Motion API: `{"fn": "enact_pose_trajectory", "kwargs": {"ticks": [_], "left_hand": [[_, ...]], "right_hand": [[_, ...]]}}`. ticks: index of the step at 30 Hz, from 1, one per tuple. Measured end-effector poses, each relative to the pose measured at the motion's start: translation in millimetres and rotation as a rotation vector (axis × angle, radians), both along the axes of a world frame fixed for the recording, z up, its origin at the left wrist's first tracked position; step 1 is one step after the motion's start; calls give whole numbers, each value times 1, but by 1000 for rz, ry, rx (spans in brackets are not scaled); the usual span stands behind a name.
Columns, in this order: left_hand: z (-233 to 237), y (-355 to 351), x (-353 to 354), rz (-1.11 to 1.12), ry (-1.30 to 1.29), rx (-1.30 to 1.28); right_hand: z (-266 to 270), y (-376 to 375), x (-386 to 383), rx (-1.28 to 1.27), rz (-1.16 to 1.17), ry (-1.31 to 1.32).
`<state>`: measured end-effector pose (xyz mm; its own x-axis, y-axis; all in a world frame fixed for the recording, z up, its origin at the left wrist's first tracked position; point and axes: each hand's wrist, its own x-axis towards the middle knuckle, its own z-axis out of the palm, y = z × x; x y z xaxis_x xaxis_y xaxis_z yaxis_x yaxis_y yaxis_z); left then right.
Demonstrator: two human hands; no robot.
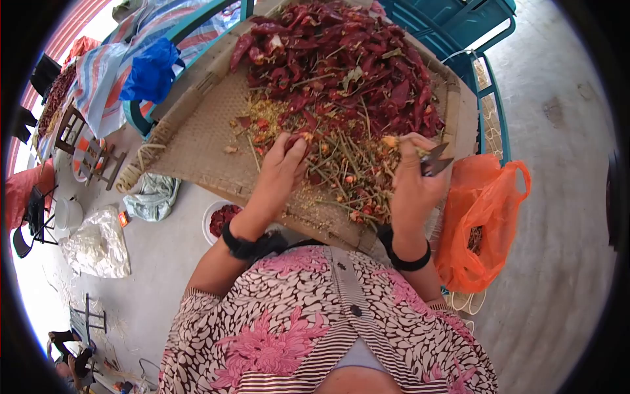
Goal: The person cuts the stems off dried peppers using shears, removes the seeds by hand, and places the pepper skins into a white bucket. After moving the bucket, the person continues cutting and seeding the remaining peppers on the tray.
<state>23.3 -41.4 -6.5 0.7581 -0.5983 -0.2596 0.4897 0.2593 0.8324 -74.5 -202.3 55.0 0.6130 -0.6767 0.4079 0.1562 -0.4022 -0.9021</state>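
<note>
A woven tray (197, 141) holds a large heap of dried red peppers (341, 59) at its far side. Nearer to me lie cut stems (351, 171) and yellow seeds (272, 108). My left hand (282, 171) is closed on a red pepper (295, 141), over the near part of the tray. To the right, my right hand (417, 177) is wrapped round scissors (436, 161), whose dark blades point right. A small yellowish piece (390, 140) shows by the fingertips of my right hand. The scissor handles are hidden in my palm.
An orange plastic bag (476, 223) hangs right of the tray. A white bowl of red pieces (216, 223) stands below its near edge. A blue bag (152, 71) hangs on the teal frame (134, 118). Plastic bags and stools lie left. Part of another person shows at lower left.
</note>
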Motion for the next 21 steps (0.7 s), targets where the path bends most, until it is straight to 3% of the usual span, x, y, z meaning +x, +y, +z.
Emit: {"fn": "enact_pose_trajectory", "kwargs": {"ticks": [5,6,9,10,13,16,20,21], "left_hand": [[-1,-11,-10,26,-446,108],[0,-11,-9,-16,-445,145],[-8,-14,-10,-94,-403,219],[-13,-15,-10,-116,-387,238],[-20,-15,-13,-123,-488,321],[-11,-13,-14,-106,-427,274],[-21,-13,-13,-99,-410,259],[-21,-13,-13,-99,-432,264]], "right_hand": [[-9,-80,7,-493,12,835],[-10,-87,10,-543,-20,659],[-5,-119,38,-423,-132,703],[-23,-144,52,-541,-149,684],[-47,-173,91,-508,-268,929],[-70,-191,109,-243,-161,819],[-90,-186,117,-238,-438,751],[-90,-188,121,-181,-350,732]]}}
